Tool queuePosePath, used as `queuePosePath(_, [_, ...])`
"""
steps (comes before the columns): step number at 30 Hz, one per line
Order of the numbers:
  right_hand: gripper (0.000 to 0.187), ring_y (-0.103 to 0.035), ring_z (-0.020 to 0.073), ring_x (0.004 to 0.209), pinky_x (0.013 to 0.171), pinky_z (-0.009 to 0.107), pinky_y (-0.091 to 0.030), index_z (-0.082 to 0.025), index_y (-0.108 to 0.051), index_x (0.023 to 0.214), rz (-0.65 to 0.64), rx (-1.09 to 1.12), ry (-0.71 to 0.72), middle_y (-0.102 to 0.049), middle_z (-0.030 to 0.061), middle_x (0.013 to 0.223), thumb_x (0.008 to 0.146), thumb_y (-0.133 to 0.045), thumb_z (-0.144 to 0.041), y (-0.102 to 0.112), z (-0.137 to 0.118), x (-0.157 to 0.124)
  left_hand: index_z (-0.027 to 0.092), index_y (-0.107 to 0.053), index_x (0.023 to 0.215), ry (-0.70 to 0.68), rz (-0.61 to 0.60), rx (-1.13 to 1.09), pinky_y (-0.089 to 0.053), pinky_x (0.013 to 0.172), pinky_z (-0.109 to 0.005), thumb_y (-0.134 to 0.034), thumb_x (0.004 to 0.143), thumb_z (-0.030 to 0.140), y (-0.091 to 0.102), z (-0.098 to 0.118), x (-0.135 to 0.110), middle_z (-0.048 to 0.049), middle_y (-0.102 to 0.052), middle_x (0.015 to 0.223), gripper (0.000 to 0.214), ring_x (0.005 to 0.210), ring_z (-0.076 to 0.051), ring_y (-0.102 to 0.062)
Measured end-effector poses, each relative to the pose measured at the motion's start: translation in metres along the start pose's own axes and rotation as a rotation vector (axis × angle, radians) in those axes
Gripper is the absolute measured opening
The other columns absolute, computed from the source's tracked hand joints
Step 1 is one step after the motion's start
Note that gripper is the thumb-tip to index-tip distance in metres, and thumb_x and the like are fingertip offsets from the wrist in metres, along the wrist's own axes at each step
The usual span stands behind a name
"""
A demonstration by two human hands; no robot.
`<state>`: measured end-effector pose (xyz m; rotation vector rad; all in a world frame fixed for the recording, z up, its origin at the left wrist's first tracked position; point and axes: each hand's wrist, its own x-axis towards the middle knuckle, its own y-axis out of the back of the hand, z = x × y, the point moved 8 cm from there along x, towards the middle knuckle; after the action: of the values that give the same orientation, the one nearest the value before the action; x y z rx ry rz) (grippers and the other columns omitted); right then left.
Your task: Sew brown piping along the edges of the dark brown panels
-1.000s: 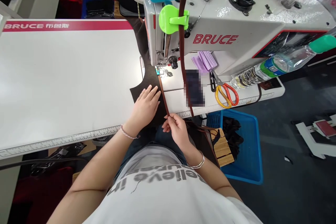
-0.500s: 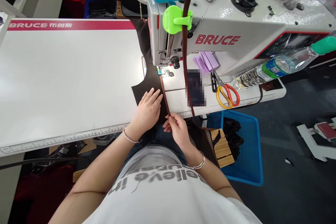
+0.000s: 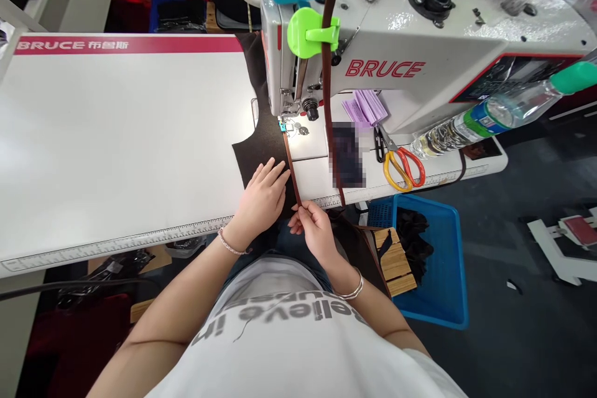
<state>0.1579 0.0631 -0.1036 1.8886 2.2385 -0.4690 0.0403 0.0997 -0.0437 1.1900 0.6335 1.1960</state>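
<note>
My left hand (image 3: 262,194) lies flat, fingers stretched, on dark brown fabric (image 3: 261,141) that runs along the table under the head of the sewing machine (image 3: 387,43). To its right, my right hand (image 3: 316,224) pinches a narrow reddish-brown strip (image 3: 291,172) between thumb and forefinger at the table's front edge. The strip lies along the fabric's right edge and leads up to the lit presser foot (image 3: 282,127). A second length of brown strip (image 3: 327,93) hangs down in front of the machine, past a green clip (image 3: 308,33).
Right of the needle lie purple slips (image 3: 366,108), scissors (image 3: 403,169) with yellow and red handles, and a plastic bottle (image 3: 497,113). A blue basket (image 3: 454,261) with dark cloth stands below the table on the right. The white tabletop (image 3: 121,137) stretches left.
The fabric has crept slightly forward and its left corner sits a little higher. Both hands keep almost the same places, and the view has shifted slightly.
</note>
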Motion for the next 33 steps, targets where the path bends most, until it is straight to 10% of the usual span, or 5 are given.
queuePosePath(33, [0.029,-0.056,0.0109,0.047,0.048,0.023,-0.042,-0.019,-0.058,0.087,-0.02,-0.009,-0.006,-0.063,-0.0009,0.06,0.087,-0.054,-0.048,-0.0031,-0.0002,-0.0006,0.01,-0.054,0.126,-0.028,-0.004,-0.01,-0.033,0.117,-0.051,-0.029,0.096,0.013,-0.0022,0.0009,-0.0014,-0.0139,-0.049,0.145,0.04,0.143,-0.03,-0.034])
